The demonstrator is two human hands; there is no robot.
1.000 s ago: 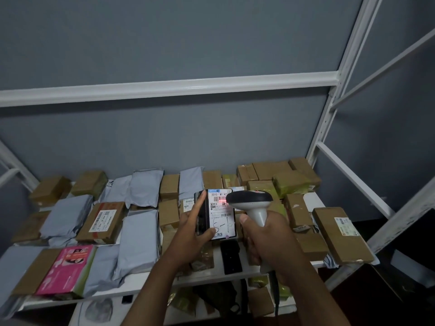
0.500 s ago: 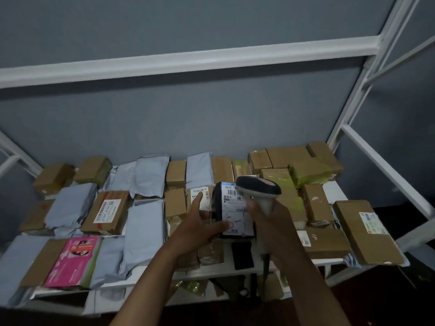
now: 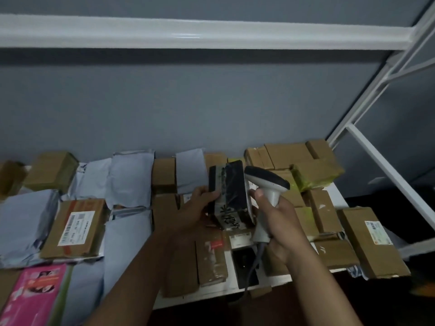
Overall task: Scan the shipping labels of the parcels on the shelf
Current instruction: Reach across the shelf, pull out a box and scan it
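My left hand (image 3: 195, 208) grips a small black parcel (image 3: 231, 196) above the middle of the white shelf (image 3: 339, 194). The parcel is tilted so that its dark side and taped end face me; only a sliver of its white label shows along the right edge. My right hand (image 3: 280, 222) holds a white and dark handheld scanner (image 3: 267, 184) by the handle, with its head just right of the parcel. The scanner's cable hangs down below my hand. Several brown boxes and grey mailer bags lie around them on the shelf.
A brown box with a white label (image 3: 75, 228) lies left of my arms, a pink box (image 3: 33, 295) at the lower left. A labelled brown box (image 3: 374, 241) overhangs the shelf's right end. White rack posts (image 3: 376, 74) rise at right, and a white crossbar (image 3: 202, 31) runs overhead.
The parcel has been turned: its white label faced me before, now its dark side does. The red scan light on the label is gone. The view has tilted down and closer.
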